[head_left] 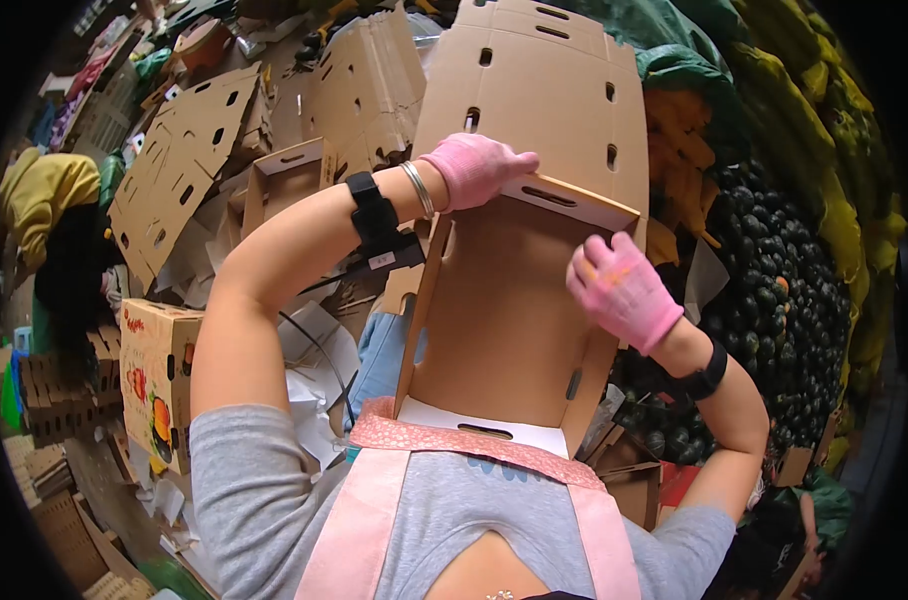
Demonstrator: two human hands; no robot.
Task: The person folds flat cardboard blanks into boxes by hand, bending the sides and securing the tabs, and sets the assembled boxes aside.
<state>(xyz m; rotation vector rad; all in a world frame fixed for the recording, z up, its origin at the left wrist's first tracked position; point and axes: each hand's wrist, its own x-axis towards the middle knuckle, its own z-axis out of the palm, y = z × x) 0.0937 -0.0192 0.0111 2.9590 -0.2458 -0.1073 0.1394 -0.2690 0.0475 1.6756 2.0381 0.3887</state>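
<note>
Cardboard tray, open-topped and rectangular, between the pink apron and a flat, slotted cardboard blank; its support is hidden. Shaping of the far end wall appears to be in hand. The pink-gloved left hand holds the tray's far left corner; the right hand has half-bent fingers near the far right corner, though contact cannot be told. The next move calls for even pressure along that wall. Smooth brown board contrasts with white end faces and oval hand-holes.
</note>
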